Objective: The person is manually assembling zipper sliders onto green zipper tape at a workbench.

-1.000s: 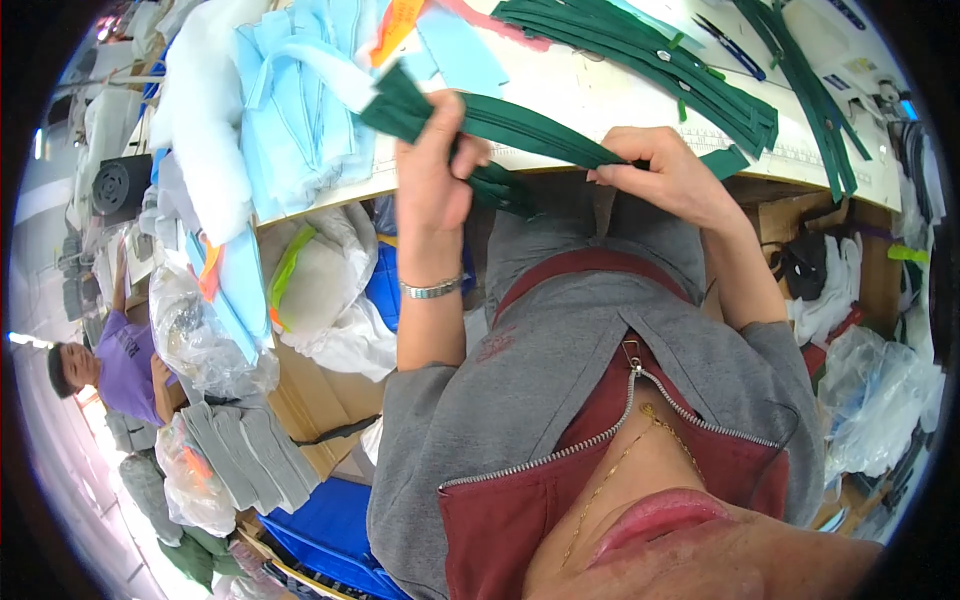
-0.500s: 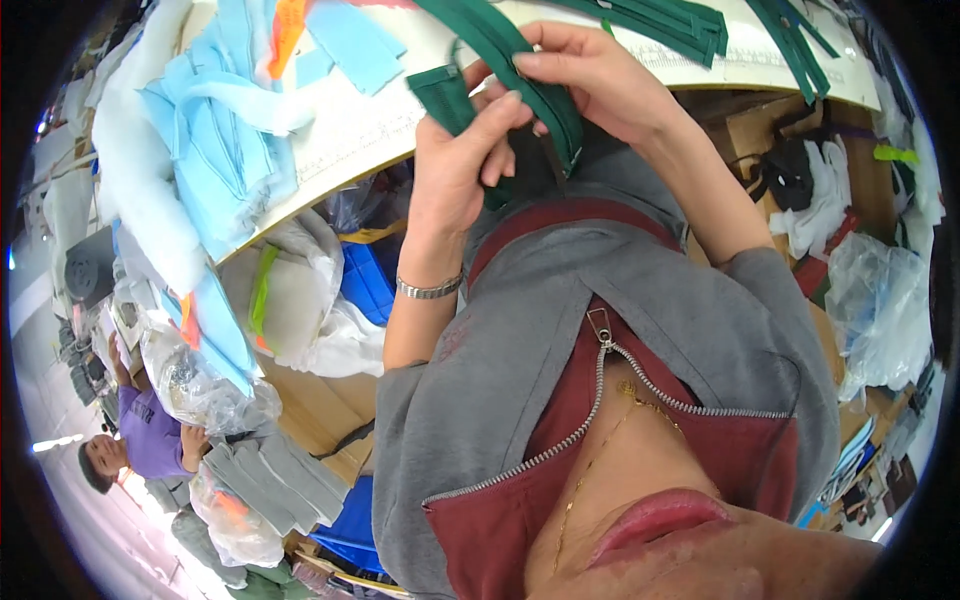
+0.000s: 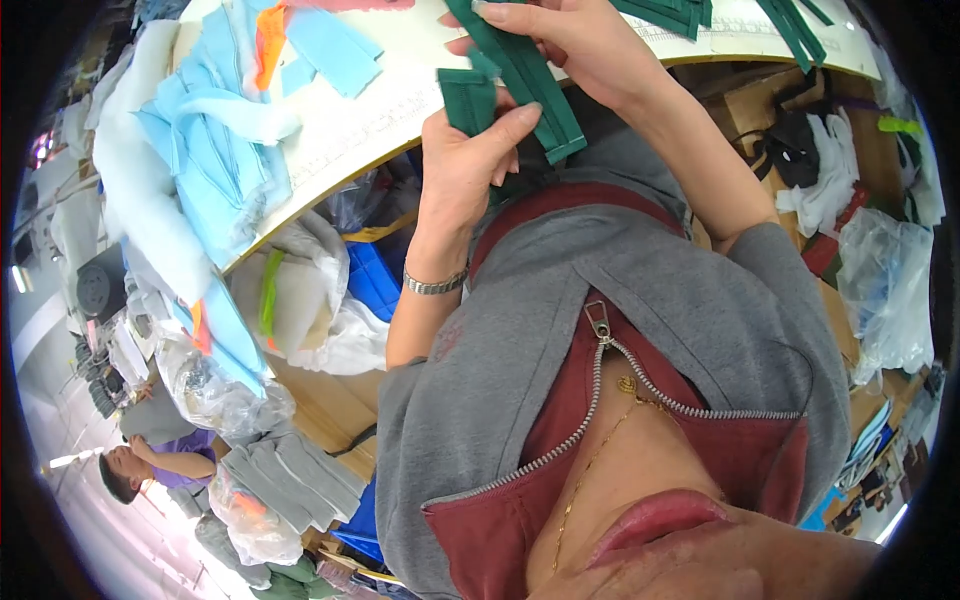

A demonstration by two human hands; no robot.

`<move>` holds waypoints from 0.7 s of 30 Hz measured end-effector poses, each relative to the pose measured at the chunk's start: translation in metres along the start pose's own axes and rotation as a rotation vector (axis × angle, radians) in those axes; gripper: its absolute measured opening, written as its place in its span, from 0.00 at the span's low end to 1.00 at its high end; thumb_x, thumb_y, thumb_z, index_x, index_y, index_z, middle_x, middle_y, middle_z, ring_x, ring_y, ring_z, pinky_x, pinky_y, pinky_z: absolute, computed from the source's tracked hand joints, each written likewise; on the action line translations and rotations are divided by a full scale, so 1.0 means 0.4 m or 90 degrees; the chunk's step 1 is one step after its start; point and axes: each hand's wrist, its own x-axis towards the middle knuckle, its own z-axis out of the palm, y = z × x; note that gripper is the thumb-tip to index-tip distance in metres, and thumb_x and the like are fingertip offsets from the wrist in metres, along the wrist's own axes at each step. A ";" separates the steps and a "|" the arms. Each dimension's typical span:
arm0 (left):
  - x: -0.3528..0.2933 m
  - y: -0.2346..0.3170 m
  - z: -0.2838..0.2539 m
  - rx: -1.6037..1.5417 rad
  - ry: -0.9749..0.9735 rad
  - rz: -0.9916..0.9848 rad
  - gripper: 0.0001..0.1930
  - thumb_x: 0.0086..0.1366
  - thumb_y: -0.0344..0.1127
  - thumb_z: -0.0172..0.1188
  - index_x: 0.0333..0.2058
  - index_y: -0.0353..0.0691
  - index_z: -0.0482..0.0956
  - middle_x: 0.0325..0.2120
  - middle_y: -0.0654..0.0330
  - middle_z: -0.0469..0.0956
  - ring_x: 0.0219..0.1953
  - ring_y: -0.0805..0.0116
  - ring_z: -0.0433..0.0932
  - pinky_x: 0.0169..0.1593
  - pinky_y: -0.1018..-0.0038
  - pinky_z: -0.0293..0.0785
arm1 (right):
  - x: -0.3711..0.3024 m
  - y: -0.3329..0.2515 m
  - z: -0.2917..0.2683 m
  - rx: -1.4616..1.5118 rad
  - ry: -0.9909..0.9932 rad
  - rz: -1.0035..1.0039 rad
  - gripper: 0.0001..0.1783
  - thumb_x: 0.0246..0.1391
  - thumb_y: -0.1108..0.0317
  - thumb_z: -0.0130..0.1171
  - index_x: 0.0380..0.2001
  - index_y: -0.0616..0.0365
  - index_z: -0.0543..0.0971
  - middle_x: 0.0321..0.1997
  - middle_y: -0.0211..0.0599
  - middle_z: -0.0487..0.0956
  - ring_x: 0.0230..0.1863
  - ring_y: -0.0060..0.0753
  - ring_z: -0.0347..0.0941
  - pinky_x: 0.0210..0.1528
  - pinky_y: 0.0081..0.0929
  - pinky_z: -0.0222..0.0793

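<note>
My left hand (image 3: 468, 165), a metal bracelet on its wrist, pinches the folded end of a dark green fabric strip (image 3: 466, 100) between thumb and fingers. My right hand (image 3: 565, 40) is just above and to the right, gripping a longer dark green strip (image 3: 535, 95) that hangs down past the left thumb. The two hands are close together at the near edge of the white worktable (image 3: 400, 100), over my chest. More dark green strips (image 3: 680, 12) lie on the table at the top right.
Light blue fabric pieces (image 3: 215, 150) and white padding (image 3: 125, 190) cover the table's left. Below it sit plastic bags (image 3: 310, 300), a blue crate (image 3: 378, 280), a grey fabric stack (image 3: 290, 480). Another person in purple (image 3: 160, 465) is at lower left; bags and boxes (image 3: 880, 290) stand right.
Both hands have drawn the green strips off the table toward my chest and closer together. The left hand now pinches a folded end; the view has tilted.
</note>
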 end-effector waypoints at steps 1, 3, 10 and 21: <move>0.000 0.006 -0.001 -0.052 0.034 0.024 0.08 0.53 0.29 0.62 0.29 0.31 0.76 0.17 0.64 0.72 0.11 0.82 0.63 0.16 0.86 0.60 | -0.007 -0.004 0.006 -0.076 0.023 -0.035 0.15 0.55 0.72 0.49 0.45 0.67 0.67 0.39 0.40 0.75 0.37 0.29 0.74 0.38 0.19 0.72; 0.006 0.012 -0.012 -0.131 0.090 0.069 0.06 0.53 0.26 0.61 0.29 0.30 0.75 0.18 0.62 0.72 0.11 0.81 0.62 0.16 0.84 0.61 | -0.022 -0.001 -0.008 -0.132 0.057 -0.060 0.20 0.54 0.69 0.52 0.50 0.64 0.67 0.41 0.37 0.74 0.36 0.26 0.73 0.34 0.18 0.70; 0.021 0.019 -0.016 -0.176 0.148 0.143 0.06 0.55 0.26 0.59 0.30 0.30 0.73 0.20 0.58 0.73 0.11 0.80 0.61 0.17 0.83 0.62 | -0.105 0.059 -0.077 -0.389 -0.031 -0.002 0.14 0.49 0.61 0.58 0.36 0.58 0.76 0.29 0.31 0.78 0.31 0.19 0.75 0.26 0.12 0.68; 0.001 0.032 -0.018 -0.230 0.171 0.191 0.05 0.58 0.27 0.55 0.31 0.34 0.68 0.24 0.46 0.76 0.09 0.80 0.59 0.17 0.83 0.61 | -0.084 0.034 -0.072 -0.302 0.043 -0.096 0.15 0.50 0.60 0.57 0.38 0.58 0.76 0.32 0.31 0.78 0.33 0.19 0.75 0.27 0.12 0.67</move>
